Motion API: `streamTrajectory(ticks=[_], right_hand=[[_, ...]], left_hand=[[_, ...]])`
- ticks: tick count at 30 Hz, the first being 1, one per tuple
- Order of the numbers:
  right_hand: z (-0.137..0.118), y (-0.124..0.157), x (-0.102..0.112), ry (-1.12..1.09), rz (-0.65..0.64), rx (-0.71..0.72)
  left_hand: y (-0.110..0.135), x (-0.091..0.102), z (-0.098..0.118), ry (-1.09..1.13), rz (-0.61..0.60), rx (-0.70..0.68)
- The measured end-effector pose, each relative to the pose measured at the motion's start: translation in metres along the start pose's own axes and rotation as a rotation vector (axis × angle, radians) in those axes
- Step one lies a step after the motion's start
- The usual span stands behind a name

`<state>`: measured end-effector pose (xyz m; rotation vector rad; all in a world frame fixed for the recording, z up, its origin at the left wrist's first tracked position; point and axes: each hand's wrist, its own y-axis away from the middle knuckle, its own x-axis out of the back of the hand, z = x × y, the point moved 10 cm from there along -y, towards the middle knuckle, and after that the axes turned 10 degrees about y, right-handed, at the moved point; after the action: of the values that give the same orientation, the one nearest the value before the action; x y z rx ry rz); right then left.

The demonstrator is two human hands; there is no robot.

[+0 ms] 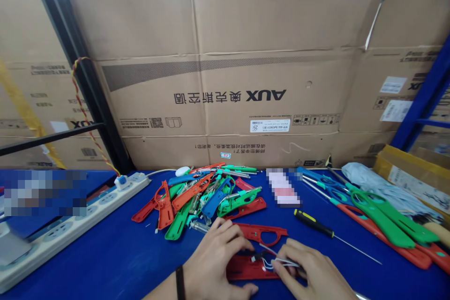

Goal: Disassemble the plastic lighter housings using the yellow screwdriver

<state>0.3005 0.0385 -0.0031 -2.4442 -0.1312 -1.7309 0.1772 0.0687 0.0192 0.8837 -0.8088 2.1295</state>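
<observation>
On the blue table in front of me lies a red plastic handle half-shell [248, 267], with its hollow inside facing up. My left hand [223, 253] grips its left end, fingers along the far edge and thumb along the near edge. Thin white wires [270, 262] and a small dark part lie over this shell. At its right end, my right hand [304, 265] pinches the wires between thumb and fingers; its fingertips partly hide them. Just beyond both hands is another red half-shell [258, 233] with an oval finger loop.
A pile of red, green, orange and blue shells [207, 192] lies ahead. To the right are a yellow-black screwdriver [314, 222] and several long-rod green and red lighters [386, 220]. A white power strip [80, 220] runs along the left. Cardboard [225, 23] stands behind.
</observation>
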Motion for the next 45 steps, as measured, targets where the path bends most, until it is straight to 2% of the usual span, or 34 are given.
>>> streamTrajectory(ticks=[7, 11, 19, 26, 33, 37, 45], right_hand=[[-0.005, 0.002, -0.001, 0.05, -0.012, 0.0], [-0.009, 0.002, -0.001, 0.019, -0.001, 0.011], [-0.015, -0.001, -0.001, 0.186, 0.016, 0.037], [-0.014, -0.005, -0.004, 0.206, -0.02, 0.021], [-0.013, -0.001, 0.004, -0.024, -0.004, 0.03], [-0.016, -0.005, 0.013, -0.074, 0.041, 0.065], [-0.014, 0.005, 0.01, -0.176, 0.035, 0.132]], left_hand=[[0.001, -0.002, 0.015, -0.036, -0.028, -0.12], [0.0, -0.003, 0.015, -0.058, -0.026, -0.13], [-0.001, -0.004, 0.014, -0.042, -0.006, -0.154], [-0.002, -0.004, 0.016, -0.044, -0.009, -0.186], [-0.001, -0.004, 0.014, -0.082, 0.009, -0.203], [-0.001, -0.003, 0.012, -0.079, 0.021, -0.196], [-0.003, 0.0, 0.008, -0.041, 0.037, -0.171]])
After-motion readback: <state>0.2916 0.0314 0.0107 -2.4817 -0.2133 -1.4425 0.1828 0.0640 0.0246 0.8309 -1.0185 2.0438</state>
